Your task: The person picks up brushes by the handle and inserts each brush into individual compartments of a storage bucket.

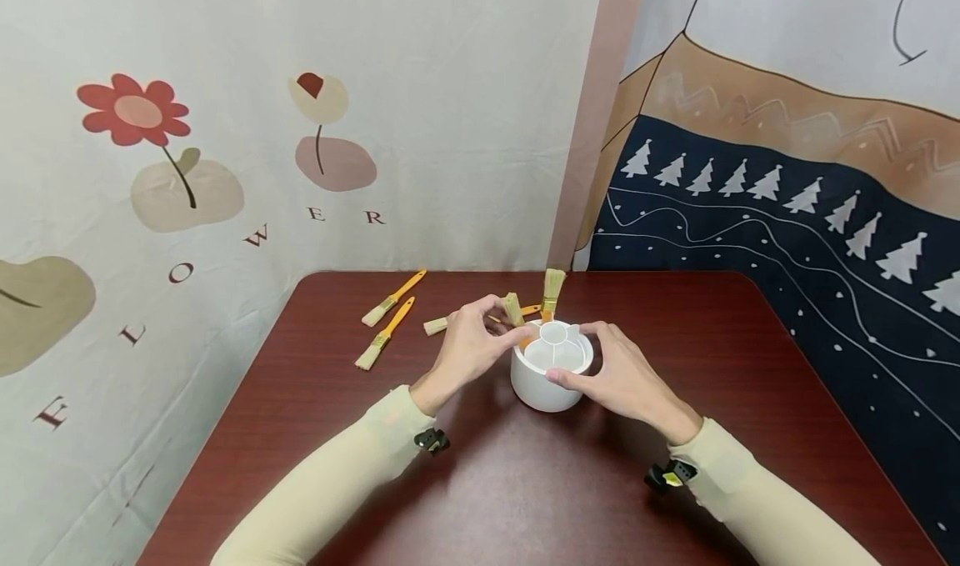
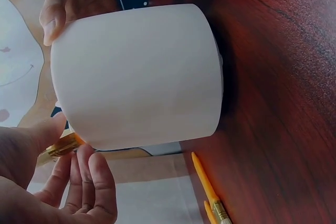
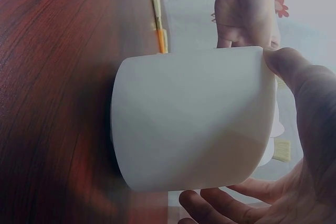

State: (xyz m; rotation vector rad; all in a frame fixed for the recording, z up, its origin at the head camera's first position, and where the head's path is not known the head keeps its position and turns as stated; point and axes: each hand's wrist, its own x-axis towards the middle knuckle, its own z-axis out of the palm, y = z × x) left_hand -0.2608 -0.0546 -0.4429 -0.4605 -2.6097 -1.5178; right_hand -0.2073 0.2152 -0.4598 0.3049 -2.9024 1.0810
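A white round pen holder (image 1: 546, 389), with a compartmented inside and small ear-like tabs at the rim, stands upright on the table. My left hand (image 1: 474, 341) pinches a paintbrush (image 1: 513, 309) between thumb and fingers, bristles up. In the left wrist view, the metal band of that paintbrush (image 2: 64, 145) shows between the fingertips at the rim; its orange handle goes down inside the holder, mostly hidden. Around the right side of the holder, my right hand (image 1: 628, 376) grips it, thumb at the near rim. Another paintbrush (image 1: 552, 289) stands bristles-up in the back of the holder.
Two orange-handled paintbrushes, one farther back (image 1: 393, 298) and one nearer (image 1: 385, 333), lie left on the dark red table (image 1: 525, 499). More brush bristles (image 1: 436, 326) show behind my left hand. Patterned cloths (image 1: 465, 132) hang right behind the table's back edge.
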